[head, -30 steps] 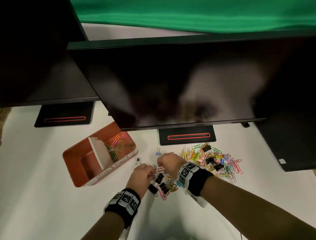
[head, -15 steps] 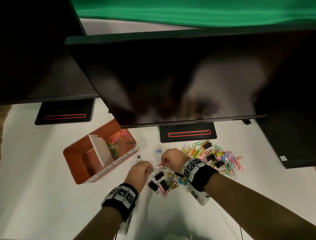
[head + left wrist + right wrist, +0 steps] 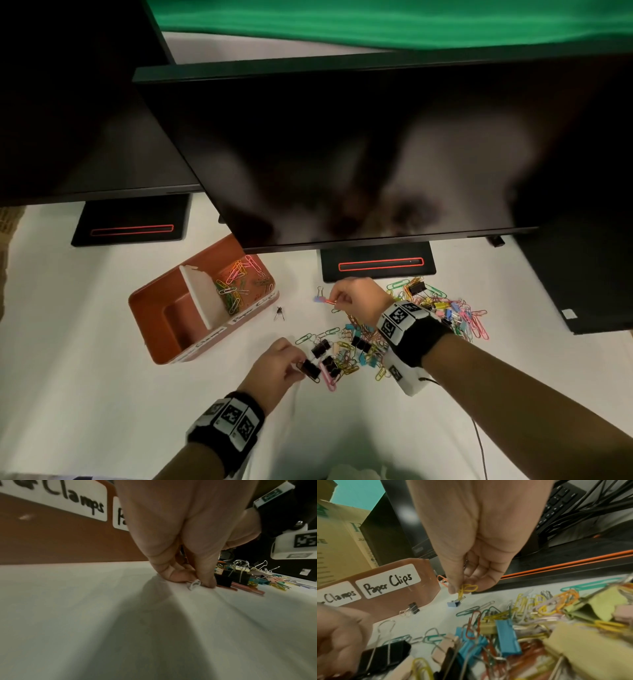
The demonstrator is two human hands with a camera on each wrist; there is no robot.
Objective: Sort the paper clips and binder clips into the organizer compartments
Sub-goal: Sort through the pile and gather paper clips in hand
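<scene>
Right wrist view — right hand point(image 3: 476, 536) pinching yellow paper clips point(image 3: 467, 589); left hand point(image 3: 180, 534) pinching white paper clip point(image 3: 194, 584).

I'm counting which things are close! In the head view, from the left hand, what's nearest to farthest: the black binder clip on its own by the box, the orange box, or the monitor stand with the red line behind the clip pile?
1. Orange box, just left of the left hand.
2. Lone black binder clip, beyond the hand, beside the box.
3. Monitor stand, far back and right.

Box and lone clip are close; the stand is clearly farthest.
</scene>
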